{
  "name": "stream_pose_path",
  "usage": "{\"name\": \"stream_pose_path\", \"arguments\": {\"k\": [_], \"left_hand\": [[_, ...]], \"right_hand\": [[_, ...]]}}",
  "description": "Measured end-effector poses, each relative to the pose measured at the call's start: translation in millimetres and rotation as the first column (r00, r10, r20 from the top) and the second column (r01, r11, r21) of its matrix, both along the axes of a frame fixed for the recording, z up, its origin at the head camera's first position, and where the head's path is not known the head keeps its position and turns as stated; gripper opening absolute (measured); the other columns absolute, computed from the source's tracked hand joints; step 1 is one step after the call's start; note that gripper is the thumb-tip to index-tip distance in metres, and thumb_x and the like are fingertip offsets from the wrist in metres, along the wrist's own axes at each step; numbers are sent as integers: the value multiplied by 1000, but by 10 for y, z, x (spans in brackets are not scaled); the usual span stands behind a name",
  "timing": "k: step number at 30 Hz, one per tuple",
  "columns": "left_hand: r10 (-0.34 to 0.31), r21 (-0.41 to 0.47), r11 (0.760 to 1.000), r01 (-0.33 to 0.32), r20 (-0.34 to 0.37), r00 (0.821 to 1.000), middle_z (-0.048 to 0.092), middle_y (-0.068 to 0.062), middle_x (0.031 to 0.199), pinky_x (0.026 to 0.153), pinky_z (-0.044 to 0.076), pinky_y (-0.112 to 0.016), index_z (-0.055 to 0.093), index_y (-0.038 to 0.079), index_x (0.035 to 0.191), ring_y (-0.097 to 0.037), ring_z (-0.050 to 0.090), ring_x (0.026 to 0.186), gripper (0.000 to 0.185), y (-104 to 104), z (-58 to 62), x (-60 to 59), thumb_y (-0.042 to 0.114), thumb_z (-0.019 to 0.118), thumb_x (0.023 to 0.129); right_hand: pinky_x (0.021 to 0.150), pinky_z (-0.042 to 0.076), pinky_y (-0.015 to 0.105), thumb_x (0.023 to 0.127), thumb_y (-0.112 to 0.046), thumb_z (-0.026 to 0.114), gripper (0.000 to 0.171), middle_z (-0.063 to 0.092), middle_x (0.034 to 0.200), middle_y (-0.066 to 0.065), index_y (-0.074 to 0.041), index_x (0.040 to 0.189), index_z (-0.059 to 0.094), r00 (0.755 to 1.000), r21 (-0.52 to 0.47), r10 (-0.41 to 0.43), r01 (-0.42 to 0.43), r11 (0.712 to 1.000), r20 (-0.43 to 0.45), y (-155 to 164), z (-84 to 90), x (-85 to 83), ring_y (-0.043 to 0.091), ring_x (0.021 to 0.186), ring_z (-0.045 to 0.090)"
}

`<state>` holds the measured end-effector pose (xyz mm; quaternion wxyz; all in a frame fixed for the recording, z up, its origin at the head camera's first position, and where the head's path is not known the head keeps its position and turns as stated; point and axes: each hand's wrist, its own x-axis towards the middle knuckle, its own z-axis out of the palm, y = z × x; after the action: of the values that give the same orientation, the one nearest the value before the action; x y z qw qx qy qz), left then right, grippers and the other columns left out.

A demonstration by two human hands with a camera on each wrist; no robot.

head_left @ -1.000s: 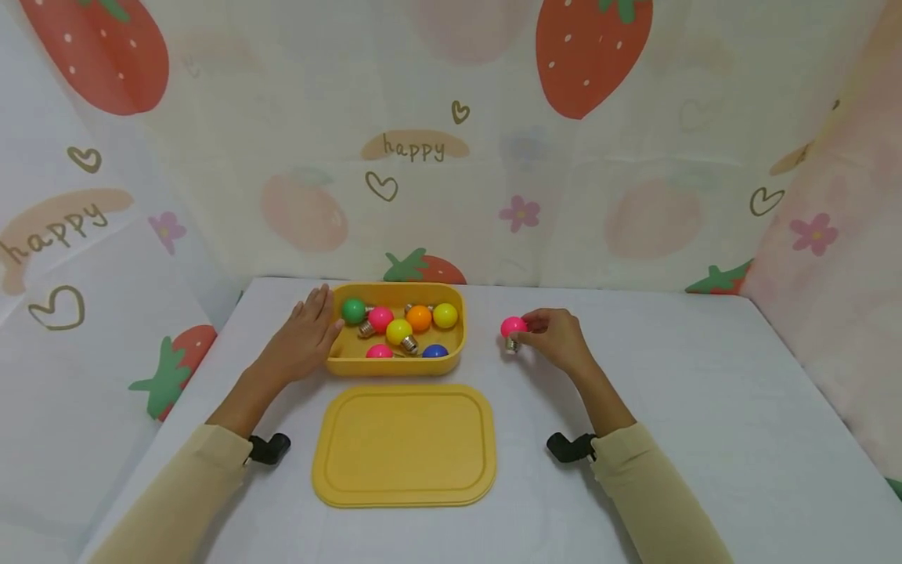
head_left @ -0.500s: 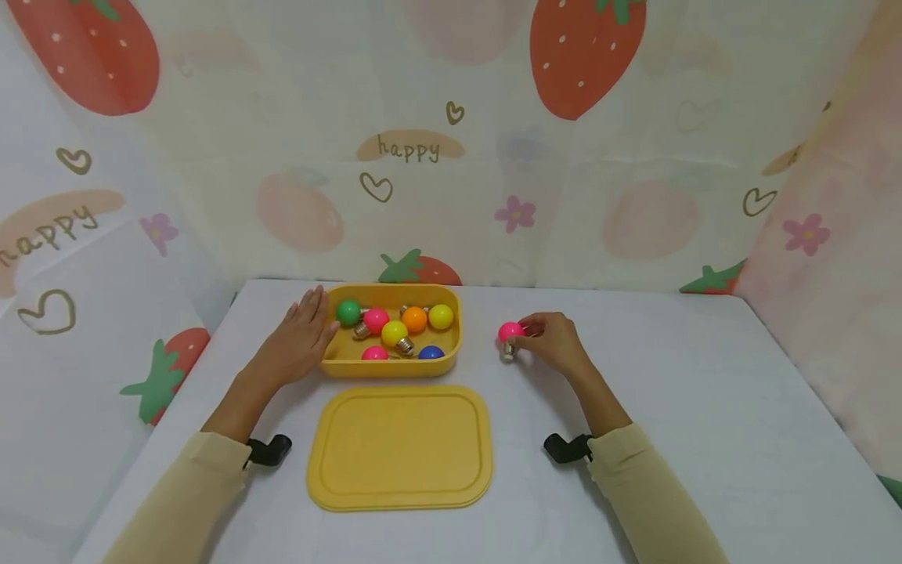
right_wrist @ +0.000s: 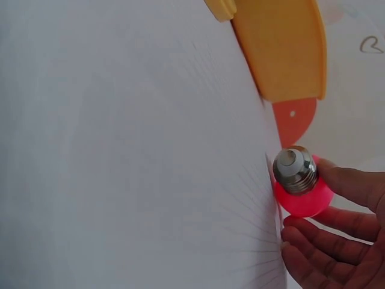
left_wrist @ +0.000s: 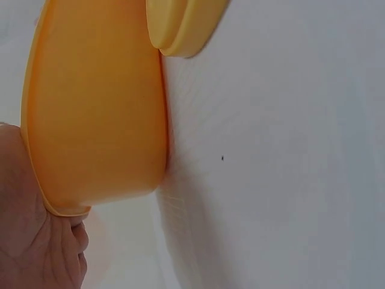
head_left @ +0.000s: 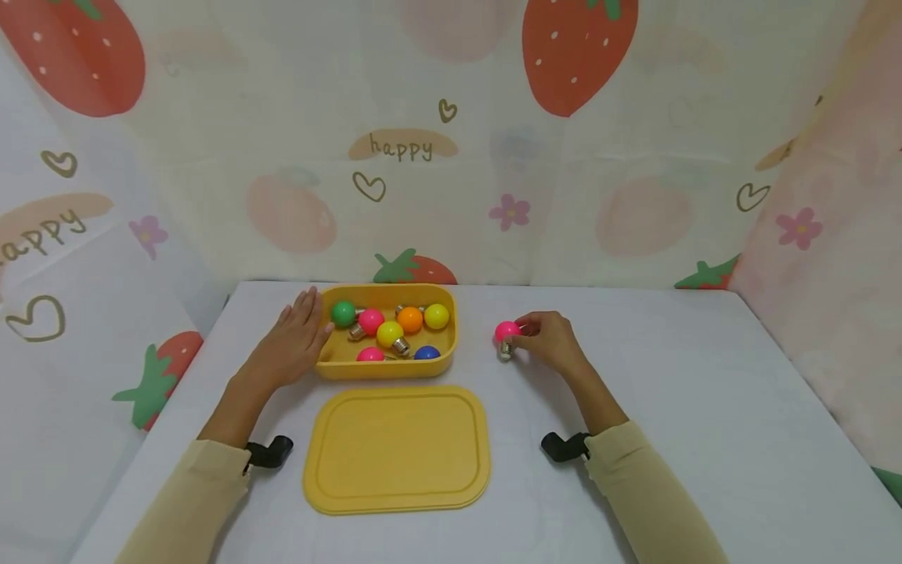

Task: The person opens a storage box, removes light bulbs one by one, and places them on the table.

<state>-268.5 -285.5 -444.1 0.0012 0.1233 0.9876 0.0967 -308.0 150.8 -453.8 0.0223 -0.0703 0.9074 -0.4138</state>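
Reaches forward with both arms in cuffed beige sleeves (head_left: 655,493). Lays the left hand (head_left: 292,341) against the left end of a smooth, round-cornered yellow box (head_left: 384,370), with fingers straight and thumb at the rim. Pinches 1 glossy pink bulb (head_left: 507,332) between right hand (head_left: 550,338) thumb and fingertips, to the right of the box and apart from it, with its threaded metal base tilted toward the body. Shows 7 coloured round bulbs (head_left: 390,334) inside the box. Has a flat yellow lid (head_left: 397,450) lying in front, on white cloth (head_left: 705,352).
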Motion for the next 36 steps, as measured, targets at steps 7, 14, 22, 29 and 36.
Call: {"name": "stream_pose_path", "arguments": {"k": [7, 14, 22, 29, 36], "left_hand": [[-4, 11, 1000, 4, -5, 1000, -2, -26, 167, 123, 2, -56, 1, -10, 158, -42, -3, 154, 73, -12, -22, 4, 35, 33, 111], [-1, 7, 1000, 1, -5, 1000, -3, -25, 167, 123, 3, -56, -1, -8, 158, -42, -3, 154, 75, 2, -9, 19, 41, 29, 110], [-4, 23, 1000, 4, -10, 1000, -2, -26, 167, 123, 2, -56, 1, -9, 158, -42, -3, 154, 75, 13, 6, 17, 43, 26, 110], [3, 30, 1000, -3, 0, 1000, -4, -25, 167, 123, 0, -55, 0, -8, 158, -41, -5, 154, 73, 3, -17, 9, 37, 31, 111], [-4, 42, 999, 5, -11, 1000, -2, -26, 167, 123, 2, -56, 2, -9, 158, -41, -3, 154, 72, 11, -12, 12, 36, 32, 111]], "right_hand": [[78, 54, 35, 88, -21, 80, 41, 73, 107, 16, 1, 121, 71, 1000, -5, 9, -9, 1000, 7, -10, -2, -2, 29, 98, 63], [78, 54, 35, 89, -21, 79, 39, 73, 108, 16, 0, 121, 71, 1000, 0, 6, -6, 1000, 11, 0, 2, -2, 29, 99, 64], [75, 54, 31, 89, -19, 79, 40, 73, 107, 17, 1, 123, 70, 1000, 0, 3, -3, 1000, -8, 2, -4, -1, 29, 98, 64], [76, 54, 33, 89, -20, 79, 40, 73, 107, 17, 0, 122, 71, 1000, -2, 0, 0, 1000, -5, 0, 3, -6, 30, 99, 64], [78, 56, 35, 89, -22, 79, 40, 73, 108, 16, 0, 122, 71, 1000, 13, 6, -5, 1000, -25, 16, 7, -10, 30, 101, 66]]}}
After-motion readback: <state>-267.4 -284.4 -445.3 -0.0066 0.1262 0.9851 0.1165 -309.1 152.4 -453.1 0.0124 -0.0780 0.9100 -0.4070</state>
